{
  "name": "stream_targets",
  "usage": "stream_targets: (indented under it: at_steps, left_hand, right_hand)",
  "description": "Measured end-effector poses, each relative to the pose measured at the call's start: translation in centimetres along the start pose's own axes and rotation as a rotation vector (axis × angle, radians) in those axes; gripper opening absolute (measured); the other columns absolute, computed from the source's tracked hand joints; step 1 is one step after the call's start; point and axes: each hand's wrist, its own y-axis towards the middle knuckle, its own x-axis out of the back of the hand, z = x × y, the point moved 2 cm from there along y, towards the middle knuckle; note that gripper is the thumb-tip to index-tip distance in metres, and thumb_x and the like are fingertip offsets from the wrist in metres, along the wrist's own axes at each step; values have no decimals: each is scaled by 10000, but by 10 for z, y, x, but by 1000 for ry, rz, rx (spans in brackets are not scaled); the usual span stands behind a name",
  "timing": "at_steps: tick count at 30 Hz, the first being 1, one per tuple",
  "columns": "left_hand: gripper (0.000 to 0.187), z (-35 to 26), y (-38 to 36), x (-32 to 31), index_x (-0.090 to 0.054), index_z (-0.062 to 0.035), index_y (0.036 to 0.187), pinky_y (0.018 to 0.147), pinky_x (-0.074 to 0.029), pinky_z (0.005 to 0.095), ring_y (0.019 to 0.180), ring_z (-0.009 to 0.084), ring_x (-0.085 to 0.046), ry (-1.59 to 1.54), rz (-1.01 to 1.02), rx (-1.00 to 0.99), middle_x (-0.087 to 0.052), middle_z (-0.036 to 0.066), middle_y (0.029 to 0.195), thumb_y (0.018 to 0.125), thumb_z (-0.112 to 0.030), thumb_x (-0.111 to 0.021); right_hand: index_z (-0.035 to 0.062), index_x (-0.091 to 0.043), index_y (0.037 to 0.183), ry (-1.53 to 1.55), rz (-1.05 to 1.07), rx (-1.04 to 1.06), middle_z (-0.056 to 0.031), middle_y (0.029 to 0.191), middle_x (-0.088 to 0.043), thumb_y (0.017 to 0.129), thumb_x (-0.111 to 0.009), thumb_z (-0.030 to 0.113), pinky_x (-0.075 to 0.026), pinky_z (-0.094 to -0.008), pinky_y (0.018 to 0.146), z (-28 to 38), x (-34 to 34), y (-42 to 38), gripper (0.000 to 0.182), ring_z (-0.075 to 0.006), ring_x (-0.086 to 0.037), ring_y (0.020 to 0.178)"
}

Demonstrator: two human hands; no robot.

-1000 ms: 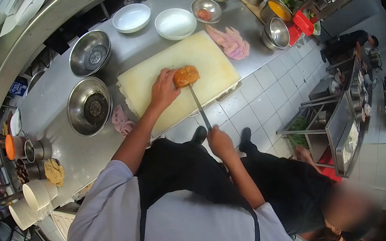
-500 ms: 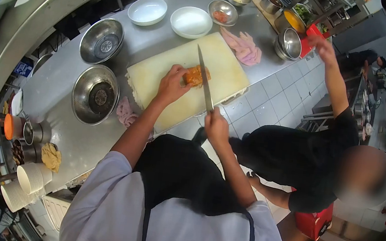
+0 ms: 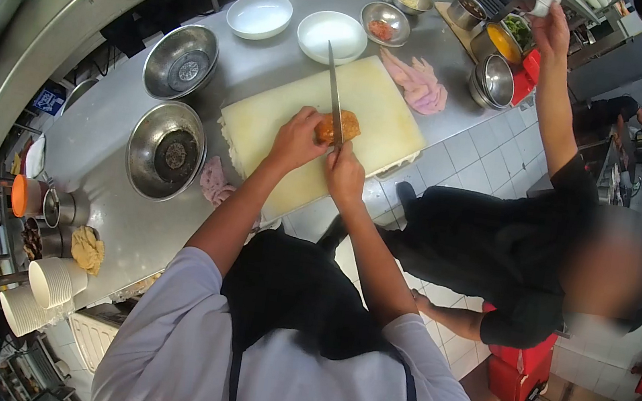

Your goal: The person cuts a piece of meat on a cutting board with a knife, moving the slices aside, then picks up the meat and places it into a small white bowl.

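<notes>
Slicing is under way: the left hand (image 3: pixel 294 142) pins the browned loaf (image 3: pixel 338 127) mid-board on the cutting board (image 3: pixel 265 132) — the right hand (image 3: pixel 343 173), fist tight on the knife (image 3: pixel 333 93), needs a straight downward draw next, clear of the fingertips.

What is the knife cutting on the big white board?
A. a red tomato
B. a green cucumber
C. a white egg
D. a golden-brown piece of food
D: the knife, gripped by the right hand, runs across a golden-brown piece of food that the left hand steadies on the cutting board.
</notes>
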Motion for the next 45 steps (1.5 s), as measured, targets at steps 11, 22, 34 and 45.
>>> stream_targets:
  at_steps: [11, 22, 34, 45]
  left_hand:
    - [538, 8, -1, -2, -661, -80, 1190, 937, -581, 447, 1160, 325, -666, 11, 6, -12, -613, 92, 1304, 714, -202, -877]
    - [521, 5, 6, 3, -698, -119, 1196, 897, -593, 466, 1087, 336, -699, 19, 31, -36, -649, 92, 1234, 722, -246, -874]
    - [537, 11, 7, -1, -710, -116, 1204, 879, -602, 438, 1091, 312, -702, 28, -22, -60, -658, 87, 1257, 714, -249, -884]
    - [553, 10, 2, 0, -698, -120, 1227, 862, -605, 429, 1078, 300, -703, 47, -3, -60, -650, 74, 1244, 723, -244, -887]
  right_hand:
    - [-4, -519, 992, -143, 253, -90, -285, 746, -685, 968, -632, 141, -572, -586, 647, -24, 48, -103, 186, -485, -709, 718]
    - [-13, -527, 1077, -53, 131, 24, -296, 794, -695, 979, -624, 148, -566, -593, 676, 9, 18, 18, 212, -491, -704, 747]
    - [-30, -527, 1041, -87, 180, -34, -278, 763, -701, 984, -611, 156, -578, -571, 639, -6, 11, -28, 213, -477, -720, 719]
    - [-33, -562, 1043, -238, 430, -113, -299, 856, -733, 981, -564, 144, -600, -559, 693, 15, 62, -42, 187, -474, -738, 772]
